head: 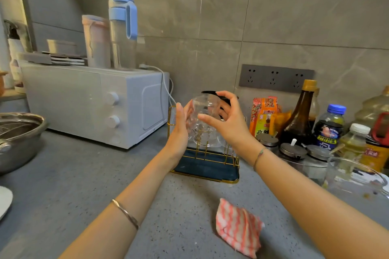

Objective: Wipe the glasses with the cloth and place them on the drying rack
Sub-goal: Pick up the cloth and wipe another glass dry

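Placement looks like the step in hand: the glass (203, 120) hangs mouth down just above the drying rack (207, 166), near the middle of the view, while the cloth (237, 229) lies loose on the counter at five o'clock from the rack. The right hand (229, 124) curls thumb and fingers round the glass from its three o'clock side. The left hand (179, 130) lies flat against the nine o'clock side, fingers straight and together. To do it well, centre the mouth over a free gold prong, lower it straight, and release only once it sits. What seems to be another clear glass crowds the rack's three o'clock side, so clearance is tight. Sauce bottles (299, 115) and lidded jars (291, 150) stand close at three o'clock, and a white oven (94, 103) sits at ten o'clock.
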Motion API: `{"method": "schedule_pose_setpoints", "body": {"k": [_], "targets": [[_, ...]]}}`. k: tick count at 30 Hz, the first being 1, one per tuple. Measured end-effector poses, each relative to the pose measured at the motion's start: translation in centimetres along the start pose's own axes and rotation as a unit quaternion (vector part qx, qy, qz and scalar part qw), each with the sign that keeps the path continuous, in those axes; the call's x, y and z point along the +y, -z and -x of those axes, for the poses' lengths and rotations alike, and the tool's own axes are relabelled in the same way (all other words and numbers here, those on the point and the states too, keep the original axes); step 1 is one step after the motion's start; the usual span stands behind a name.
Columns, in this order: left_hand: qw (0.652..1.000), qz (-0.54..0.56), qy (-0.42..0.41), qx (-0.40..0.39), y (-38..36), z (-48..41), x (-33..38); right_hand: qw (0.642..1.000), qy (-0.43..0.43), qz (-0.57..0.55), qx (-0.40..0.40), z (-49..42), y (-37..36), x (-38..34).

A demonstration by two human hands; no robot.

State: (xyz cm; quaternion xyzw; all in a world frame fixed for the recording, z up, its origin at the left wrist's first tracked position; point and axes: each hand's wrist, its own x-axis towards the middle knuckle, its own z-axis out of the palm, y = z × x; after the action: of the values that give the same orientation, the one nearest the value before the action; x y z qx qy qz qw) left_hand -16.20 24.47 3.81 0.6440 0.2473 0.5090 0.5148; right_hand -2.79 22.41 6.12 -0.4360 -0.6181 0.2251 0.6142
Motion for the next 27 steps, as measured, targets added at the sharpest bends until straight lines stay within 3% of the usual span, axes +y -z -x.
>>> {"method": "schedule_pose_setpoints", "body": {"k": [8, 27], "targets": [[0.998, 0.017, 0.055, 0.001, -0.4, 0.1, -3.2, 0.999, -0.039, -0.010, 0.017, 1.5, -0.6, 3.9], [0.998, 0.017, 0.046, 0.050, -1.2, 1.7, -6.4, 0.996, -0.074, 0.042, 0.026, 3.6, -1.8, 6.6]]}}
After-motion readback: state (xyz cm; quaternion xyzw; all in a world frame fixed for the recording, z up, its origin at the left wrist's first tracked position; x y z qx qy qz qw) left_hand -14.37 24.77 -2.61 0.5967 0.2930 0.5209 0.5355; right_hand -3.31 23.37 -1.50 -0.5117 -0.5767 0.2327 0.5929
